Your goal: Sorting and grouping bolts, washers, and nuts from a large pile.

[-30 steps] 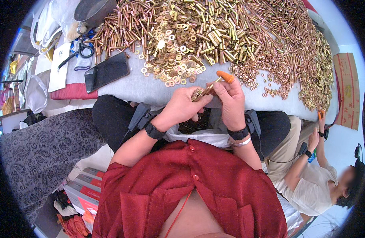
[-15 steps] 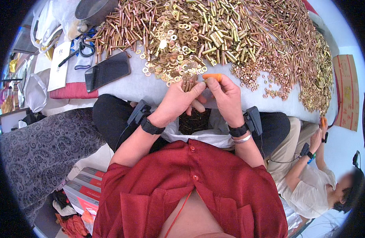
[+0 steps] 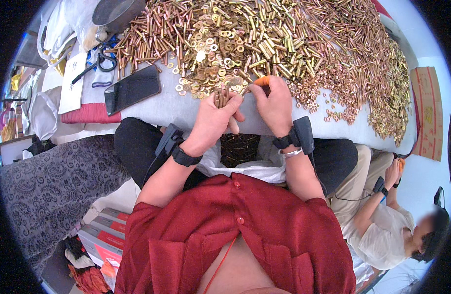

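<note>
Several slim brass-coloured bolts (image 3: 221, 98) stand bunched in the fingers of my left hand (image 3: 211, 120), which is closed around them at the near edge of a washer pile. My right hand (image 3: 275, 105), with an orange cover (image 3: 262, 81) on one finger, is just right of it. Its thumb and fingertips are pinched together by the washers. Whatever they hold is too small to make out. Flat gold washers (image 3: 206, 78) lie heaped just beyond both hands. Metal sleeves (image 3: 284, 56) are piled farther right, with small nuts (image 3: 304, 94) at their near edge.
More bolts (image 3: 154, 36) spread at the far left, beside a dark phone (image 3: 133, 88), black scissors (image 3: 105, 61) and a grey pan (image 3: 116, 12). Between my legs sits a white-lined container (image 3: 220, 166) of dark metal pieces. Another person (image 3: 382, 230) sits at my right.
My right hand has moved forward to the washers, its wrist turning. My left hand has shifted slightly left, still holding the bolts. The other person's hands have drawn back from the table edge.
</note>
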`<action>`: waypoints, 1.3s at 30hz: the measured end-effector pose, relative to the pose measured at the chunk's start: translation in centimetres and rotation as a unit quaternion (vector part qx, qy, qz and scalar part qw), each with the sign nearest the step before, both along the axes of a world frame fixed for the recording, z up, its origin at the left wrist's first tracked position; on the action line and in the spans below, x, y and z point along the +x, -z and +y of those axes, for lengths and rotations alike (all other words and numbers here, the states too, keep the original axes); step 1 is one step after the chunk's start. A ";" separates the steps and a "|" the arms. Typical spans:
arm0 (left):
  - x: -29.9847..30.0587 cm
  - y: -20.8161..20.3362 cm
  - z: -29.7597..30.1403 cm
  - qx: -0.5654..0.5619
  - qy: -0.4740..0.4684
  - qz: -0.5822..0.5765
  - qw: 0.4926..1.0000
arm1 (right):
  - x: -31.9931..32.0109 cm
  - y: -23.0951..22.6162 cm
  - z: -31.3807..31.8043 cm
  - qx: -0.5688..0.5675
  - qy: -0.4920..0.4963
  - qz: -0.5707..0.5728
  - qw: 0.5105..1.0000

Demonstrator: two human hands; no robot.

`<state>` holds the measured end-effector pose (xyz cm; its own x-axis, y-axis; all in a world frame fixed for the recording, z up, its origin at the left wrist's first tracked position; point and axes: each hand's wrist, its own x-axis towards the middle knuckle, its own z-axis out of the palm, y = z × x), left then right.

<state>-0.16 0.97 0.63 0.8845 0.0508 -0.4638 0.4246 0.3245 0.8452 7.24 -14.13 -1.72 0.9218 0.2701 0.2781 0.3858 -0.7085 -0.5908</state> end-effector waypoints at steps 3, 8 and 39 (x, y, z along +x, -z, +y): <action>0.0 0.3 -0.1 0.020 0.014 0.004 1.000 | -0.7 -0.2 -0.3 0.168 0.036 0.122 0.978; 0.0 0.5 -0.3 0.028 0.047 -0.010 0.998 | -2.6 -0.9 -0.6 0.420 -0.058 0.249 0.871; -0.5 0.5 -1.2 0.061 0.042 -0.041 0.996 | -2.3 -1.5 -3.2 0.294 -0.018 0.218 0.930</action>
<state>-0.69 -0.22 0.14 0.9225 0.0267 -0.3851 0.3742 0.1834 0.9090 4.96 -17.29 -0.23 0.9750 0.2218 -0.0113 0.0350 -0.2039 -0.9784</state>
